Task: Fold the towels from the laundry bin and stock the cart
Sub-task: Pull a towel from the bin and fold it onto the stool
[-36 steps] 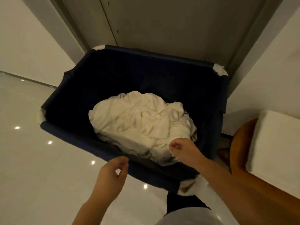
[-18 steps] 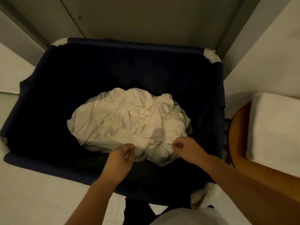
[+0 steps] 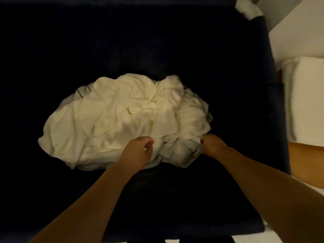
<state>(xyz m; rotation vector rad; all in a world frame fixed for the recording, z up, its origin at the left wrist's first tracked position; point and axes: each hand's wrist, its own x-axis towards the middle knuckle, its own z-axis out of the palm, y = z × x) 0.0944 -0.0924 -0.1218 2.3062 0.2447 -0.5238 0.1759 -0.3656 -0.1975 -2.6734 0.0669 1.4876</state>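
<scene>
A crumpled heap of white towels (image 3: 122, 123) lies at the bottom of the dark navy fabric laundry bin (image 3: 245, 85), which fills most of the view. Both my arms reach down into the bin. My right hand (image 3: 212, 144) pinches the cloth at the heap's near right edge. My left hand (image 3: 138, 151) hovers over the heap's near edge with its fingers curled. I cannot tell whether it has hold of any cloth.
To the right of the bin, a folded white towel stack (image 3: 306, 99) sits on a wooden surface (image 3: 305, 160). A white corner piece of the bin frame (image 3: 249, 7) shows at the top right. Pale floor (image 3: 280, 237) is visible at the bottom right.
My head has leaned in over the bin. My left hand moved from outside the rim down onto the heap. My right hand stayed at the heap's right edge.
</scene>
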